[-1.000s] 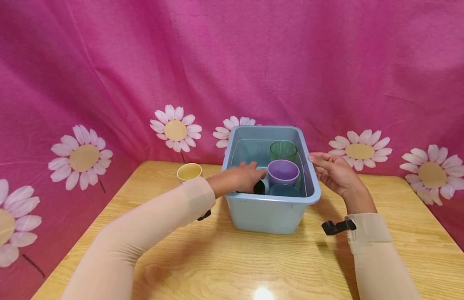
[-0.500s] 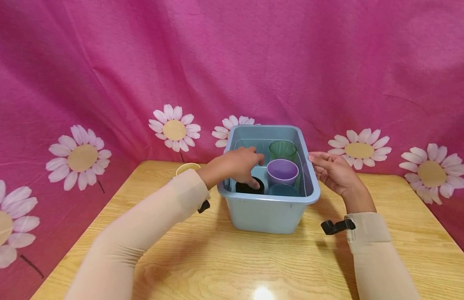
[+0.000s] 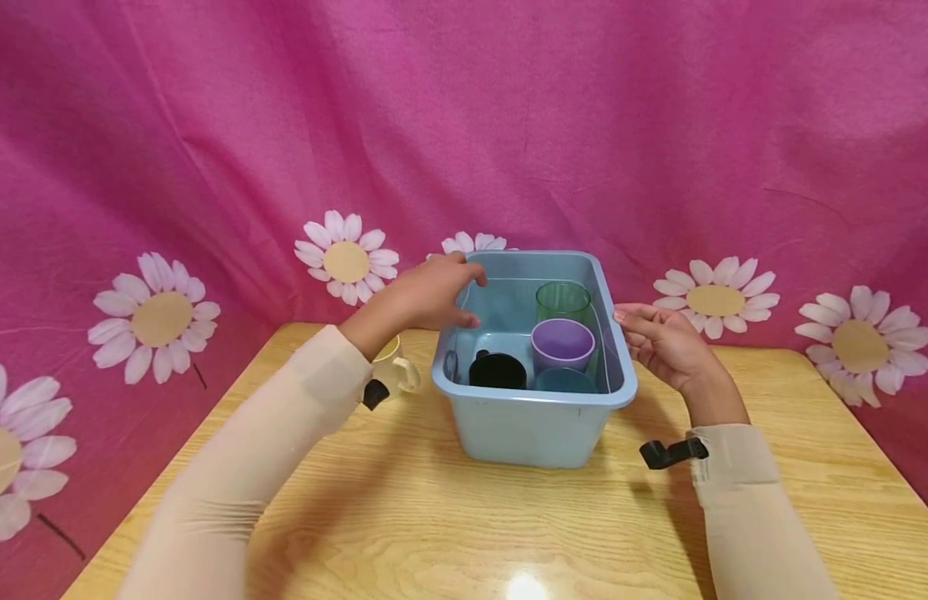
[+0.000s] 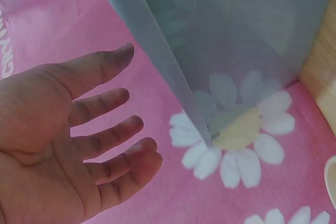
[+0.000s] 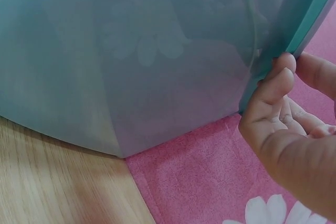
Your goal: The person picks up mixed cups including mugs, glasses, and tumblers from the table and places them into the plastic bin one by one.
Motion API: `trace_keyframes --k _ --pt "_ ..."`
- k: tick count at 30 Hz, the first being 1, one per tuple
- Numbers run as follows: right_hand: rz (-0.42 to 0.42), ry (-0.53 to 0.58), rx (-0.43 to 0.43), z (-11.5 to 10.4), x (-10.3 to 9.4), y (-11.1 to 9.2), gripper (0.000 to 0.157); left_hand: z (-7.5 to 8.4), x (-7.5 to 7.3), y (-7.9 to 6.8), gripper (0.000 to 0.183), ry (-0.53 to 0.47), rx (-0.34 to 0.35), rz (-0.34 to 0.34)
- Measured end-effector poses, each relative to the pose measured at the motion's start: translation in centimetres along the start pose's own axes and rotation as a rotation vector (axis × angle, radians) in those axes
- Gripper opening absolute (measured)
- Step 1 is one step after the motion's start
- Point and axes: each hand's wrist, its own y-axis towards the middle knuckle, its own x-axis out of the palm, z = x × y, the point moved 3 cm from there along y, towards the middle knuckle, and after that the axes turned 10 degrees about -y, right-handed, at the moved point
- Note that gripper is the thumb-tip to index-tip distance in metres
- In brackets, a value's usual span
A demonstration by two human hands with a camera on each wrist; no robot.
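A light blue plastic basin stands on the wooden table. My left hand hovers over its left rim, fingers spread and holding nothing; in the left wrist view the same hand is apart from the basin wall. With thumb and fingertips my right hand pinches the basin's right rim, as the right wrist view also shows. Inside the basin sit a black mug at front left, a teal cup at front right, a purple cup behind that, and a green glass farther back.
Left of the basin, a pale yellow mug stands on the table, partly hidden by my left forearm. A pink cloth with large white daisies hangs behind and along both sides.
My left hand has let go of the black mug, risen out of the basin and moved left over the rim. The black mug stays inside. My right hand has kept its hold.
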Motion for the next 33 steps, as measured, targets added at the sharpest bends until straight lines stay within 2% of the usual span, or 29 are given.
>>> trace_keyframes --k 7,12,17,27,33 --pt "0.004 -0.007 0.009 0.0 0.0 0.0 0.015 -2.5 -0.6 -1.2 0.057 -0.028 0.001 0.064" --pt "-0.003 -0.005 0.001 0.1 0.0 0.1 0.015 -4.2 -0.8 -2.0 0.055 -0.048 0.001 0.084" --pt "-0.002 -0.003 -0.001 0.2 0.0 0.1 0.015 -5.7 -0.6 -2.9 0.056 -0.081 0.009 0.069" --pt "0.009 -0.012 -0.005 0.2 0.1 0.1 0.014 -8.7 1.0 -4.2 0.06 -0.046 0.01 0.001" --pt "0.011 -0.01 -0.008 0.2 0.0 0.1 0.014 -10.7 2.0 -4.8 0.062 -0.015 0.009 -0.006"
